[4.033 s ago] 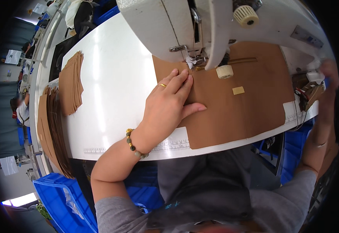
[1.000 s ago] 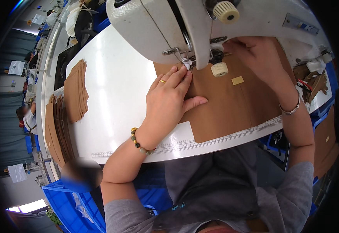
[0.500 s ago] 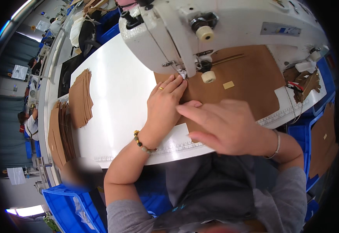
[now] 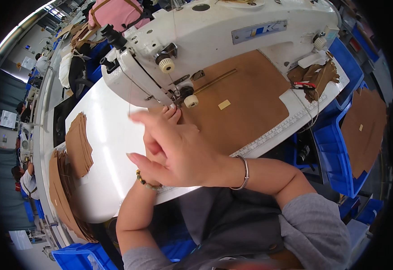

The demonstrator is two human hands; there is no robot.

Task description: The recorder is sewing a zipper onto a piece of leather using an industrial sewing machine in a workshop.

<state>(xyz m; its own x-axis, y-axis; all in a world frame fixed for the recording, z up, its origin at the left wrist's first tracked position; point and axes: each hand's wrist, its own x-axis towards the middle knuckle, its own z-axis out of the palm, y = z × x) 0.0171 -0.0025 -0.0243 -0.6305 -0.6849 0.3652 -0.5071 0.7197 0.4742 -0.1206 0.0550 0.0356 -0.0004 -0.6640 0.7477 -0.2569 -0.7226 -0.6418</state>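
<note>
A brown fabric panel [image 4: 246, 94] lies under the arm of a white sewing machine [image 4: 214, 33], bearing a small yellow label [image 4: 224, 105] and a narrow slot-like strip [image 4: 214, 81]. My left hand [image 4: 173, 113] rests its stretched fingertips at the panel's left edge, beside the machine's needle area; its back is mostly hidden. Across it, nearer to me, passes my right hand [image 4: 178, 148], with index finger and thumb apart, pointing left. I see nothing held in it. Whether it touches the left hand cannot be told.
Brown cut pieces stand in two stacks, one on the white table [image 4: 78, 144] and one at its left edge [image 4: 63, 193]. Brown scraps [image 4: 318, 74] and a red-handled tool [image 4: 304, 85] lie right. A printed ruler [image 4: 268, 130] edges the table. A blue bin [image 4: 333, 144] holds brown panels.
My right hand has swung left across my left hand and now covers most of it. The view has shifted, so machine and panel appear farther left. The left fingertips remain by the needle area.
</note>
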